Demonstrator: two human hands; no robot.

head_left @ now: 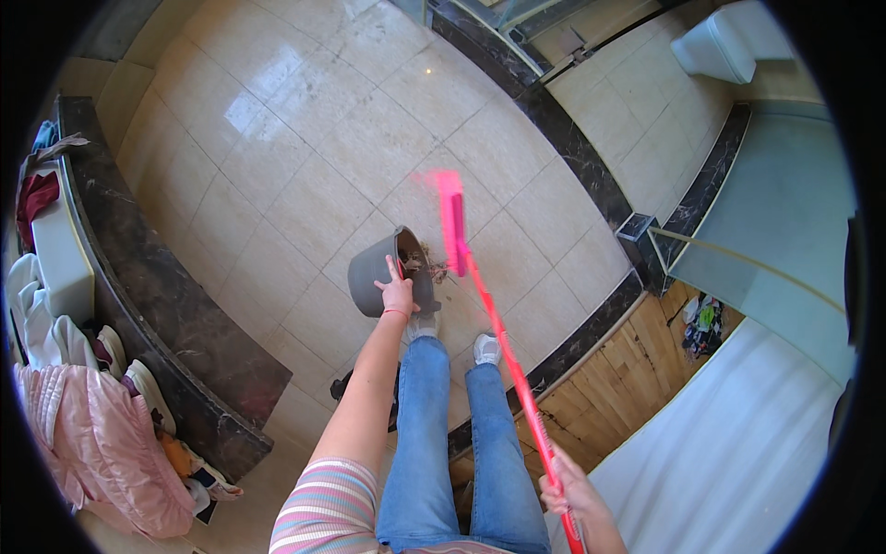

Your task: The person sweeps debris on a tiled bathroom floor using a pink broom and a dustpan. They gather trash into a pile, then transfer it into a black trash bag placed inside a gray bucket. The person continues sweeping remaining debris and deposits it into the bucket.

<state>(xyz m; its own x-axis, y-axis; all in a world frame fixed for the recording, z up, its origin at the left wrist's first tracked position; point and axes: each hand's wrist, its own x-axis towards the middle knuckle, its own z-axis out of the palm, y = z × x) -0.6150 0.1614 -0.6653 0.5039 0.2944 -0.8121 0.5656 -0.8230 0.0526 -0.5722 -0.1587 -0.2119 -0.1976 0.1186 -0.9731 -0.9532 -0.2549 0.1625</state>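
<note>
A grey plastic bucket lies tipped on the tiled floor, its mouth facing right. My left hand grips its rim, some fingers spread over the edge. Debris lies at the mouth and inside it. The pink head of a broom is just to the right of this debris, its bristles blurred. From there a red broom handle runs down towards me, and my right hand is closed around its upper part.
On the left, a dark marble counter bears a pink padded jacket, shoes and other clothes. To the right are a dark marble threshold, wood flooring, a white-covered bed, a glass panel and a toilet.
</note>
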